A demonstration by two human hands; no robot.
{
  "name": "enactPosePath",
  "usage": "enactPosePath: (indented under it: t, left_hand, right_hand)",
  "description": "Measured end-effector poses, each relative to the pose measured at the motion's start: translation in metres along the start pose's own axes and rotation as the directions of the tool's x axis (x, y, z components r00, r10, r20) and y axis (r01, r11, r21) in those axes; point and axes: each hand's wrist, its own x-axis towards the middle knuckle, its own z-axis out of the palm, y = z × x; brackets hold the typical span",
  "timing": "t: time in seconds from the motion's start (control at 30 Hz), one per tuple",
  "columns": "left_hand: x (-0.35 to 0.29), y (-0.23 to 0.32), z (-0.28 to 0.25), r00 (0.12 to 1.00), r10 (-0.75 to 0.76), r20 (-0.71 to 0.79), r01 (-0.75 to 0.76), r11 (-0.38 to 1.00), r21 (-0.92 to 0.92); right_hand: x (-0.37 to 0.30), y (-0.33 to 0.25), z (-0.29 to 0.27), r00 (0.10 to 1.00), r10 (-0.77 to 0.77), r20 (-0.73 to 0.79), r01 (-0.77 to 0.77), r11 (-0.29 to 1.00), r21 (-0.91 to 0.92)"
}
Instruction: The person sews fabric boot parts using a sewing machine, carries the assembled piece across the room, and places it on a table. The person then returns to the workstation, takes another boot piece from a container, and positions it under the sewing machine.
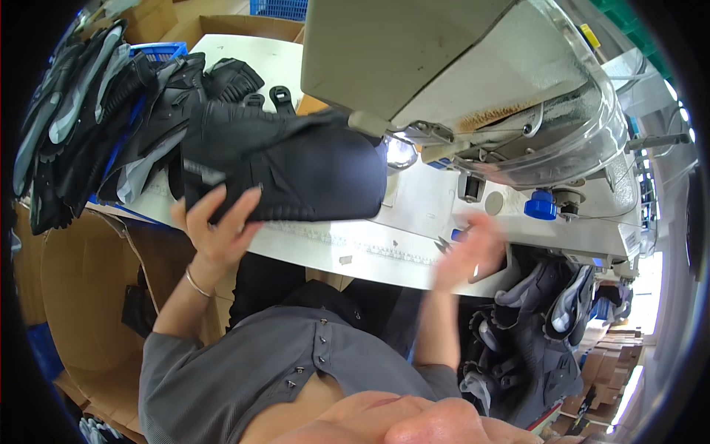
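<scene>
My left hand (222,226) grips the near left edge of a black piece (318,174) that looks like a shoe upper. The piece's smooth rounded end lies beside the lit needle area of a sewing machine (414,66); whether it touches the needle is hidden behind the machine head. Smeared by motion, my right hand (473,251) is over the front of the white table (370,244), to the right of the piece. Small pointed metal tips (442,244) show next to its fingers; whether it holds them I cannot tell.
Black and grey uppers (81,111) are heaped on the left, with more (529,333) hanging at the lower right. A blue knob (541,205) sits on the machine bed. A large cardboard box (92,288) stands below left. A measuring strip (333,238) runs along the table's front.
</scene>
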Motion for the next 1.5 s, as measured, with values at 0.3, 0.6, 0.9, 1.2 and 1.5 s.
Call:
enactPosePath:
  t: [0.3, 0.6, 0.9, 1.2, 1.5]
  left_hand:
    - [-0.041, 0.016, -0.025, 0.997, 0.041, -0.07, -0.036, 0.997, 0.069]
    - [-0.064, 0.019, -0.038, 0.992, -0.071, 0.104, 0.074, 0.997, -0.021]
    - [-0.032, 0.02, -0.023, 0.993, -0.091, 0.077, 0.096, 0.993, -0.064]
    - [-0.034, 0.022, -0.021, 0.992, -0.092, 0.08, 0.098, 0.993, -0.066]
    - [-0.031, 0.021, -0.01, 0.994, -0.113, 0.013, 0.113, 0.993, -0.043]
  right_hand:
    - [-0.052, -0.053, 0.071, 0.548, 0.36, 0.755, -0.79, 0.518, 0.327]
    - [-0.063, -0.052, 0.08, 0.554, 0.357, 0.752, -0.751, 0.604, 0.266]
    - [-0.048, -0.047, 0.094, 0.628, 0.342, 0.699, -0.737, 0.549, 0.393]
    - [-0.047, -0.041, 0.091, 0.622, 0.315, 0.717, -0.73, 0.564, 0.386]
    - [-0.041, -0.051, 0.094, 0.625, 0.34, 0.702, -0.738, 0.552, 0.389]
